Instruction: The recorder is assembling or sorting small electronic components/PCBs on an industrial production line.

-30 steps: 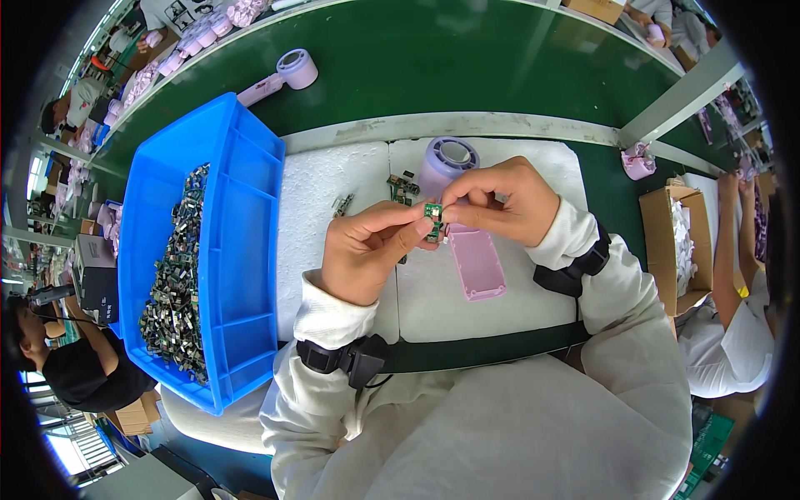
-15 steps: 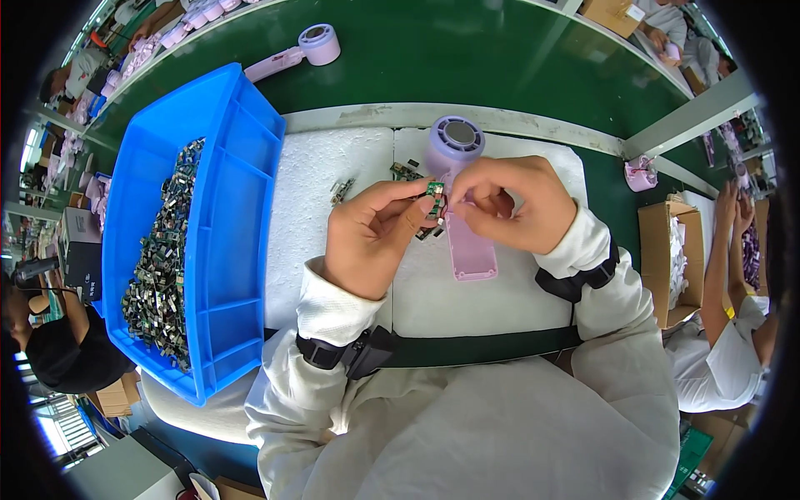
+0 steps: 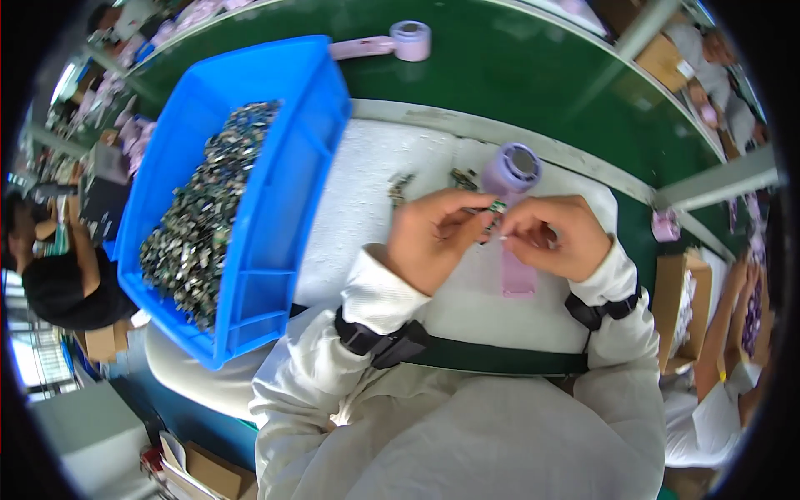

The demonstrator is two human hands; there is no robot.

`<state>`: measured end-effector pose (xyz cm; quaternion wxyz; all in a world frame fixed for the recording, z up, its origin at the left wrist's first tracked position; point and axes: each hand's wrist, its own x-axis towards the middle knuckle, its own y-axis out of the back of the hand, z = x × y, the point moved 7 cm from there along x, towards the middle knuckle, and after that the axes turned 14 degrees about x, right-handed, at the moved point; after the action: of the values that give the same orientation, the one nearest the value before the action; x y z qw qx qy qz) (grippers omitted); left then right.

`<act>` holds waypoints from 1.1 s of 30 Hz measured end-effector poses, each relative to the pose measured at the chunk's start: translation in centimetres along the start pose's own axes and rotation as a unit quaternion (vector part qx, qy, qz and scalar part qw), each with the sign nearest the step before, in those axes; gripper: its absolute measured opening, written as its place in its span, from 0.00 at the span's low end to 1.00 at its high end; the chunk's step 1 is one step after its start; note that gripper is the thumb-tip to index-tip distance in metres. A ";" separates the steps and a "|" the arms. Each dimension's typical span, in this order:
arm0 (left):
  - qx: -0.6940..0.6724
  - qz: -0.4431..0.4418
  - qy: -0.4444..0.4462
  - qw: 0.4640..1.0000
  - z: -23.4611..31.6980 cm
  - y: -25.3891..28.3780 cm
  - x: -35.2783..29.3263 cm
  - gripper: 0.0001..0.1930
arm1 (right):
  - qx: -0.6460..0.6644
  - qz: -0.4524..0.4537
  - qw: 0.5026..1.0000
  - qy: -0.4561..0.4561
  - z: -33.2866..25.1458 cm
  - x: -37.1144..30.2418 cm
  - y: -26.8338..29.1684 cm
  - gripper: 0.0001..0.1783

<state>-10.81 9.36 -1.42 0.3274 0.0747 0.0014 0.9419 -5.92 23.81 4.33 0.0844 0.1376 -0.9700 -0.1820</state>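
Observation:
A small green circuit board (image 3: pixel 497 206) is pinched between the thumb and fingers of my left hand (image 3: pixel 435 240). My right hand (image 3: pixel 560 237) is closed close beside it, thumb and fingertips together; a tiny whitish bit shows at the tips, too small to name. Under both hands lies a light purple handheld fan (image 3: pixel 518 277), its round head pointing away from me and its open handle shell toward me. My fingers cover the middle of the fan. Several loose circuit boards (image 3: pixel 400 188) lie on the white foam mat (image 3: pixel 367 167) beyond my left hand.
A blue bin (image 3: pixel 283 217) heaped with circuit boards (image 3: pixel 204 212) stands at my left. Another purple fan (image 3: pixel 410 42) lies on the green bench (image 3: pixel 500 58) at the back. To the right are a metal post (image 3: pixel 721 179), a cardboard box (image 3: pixel 667 308) and a co-worker's arms (image 3: pixel 723 317).
The whole view has turned and shifted, so the bin, mat and fan sit further right in the picture. My right fingertips have moved slightly toward me relative to the circuit board.

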 end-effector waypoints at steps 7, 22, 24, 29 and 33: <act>0.060 0.043 -0.054 0.996 0.8 -0.6 -0.3 0.12 | 0.026 0.138 0.990 -0.018 1.8 -2.0 0.8 0.06; 0.034 0.027 -0.053 0.998 0.6 -0.9 0.0 0.12 | 0.086 0.092 0.987 -0.096 2.3 -1.8 1.2 0.07; -0.004 0.017 -0.033 0.999 0.4 -1.2 0.0 0.13 | 0.076 0.125 0.987 -0.064 2.5 -1.7 1.1 0.07; -0.061 0.029 0.019 0.998 0.6 -0.6 -0.2 0.13 | 0.006 0.224 0.974 0.033 0.2 -1.8 0.9 0.06; -0.040 0.060 -0.036 0.997 1.3 -0.6 -0.8 0.13 | -0.078 0.251 0.964 0.047 -2.0 -1.9 0.4 0.06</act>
<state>-9.65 9.29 -0.33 0.2729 0.0952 -0.0525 0.9559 -3.81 24.04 6.13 0.1833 -0.1089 -0.9510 -0.2239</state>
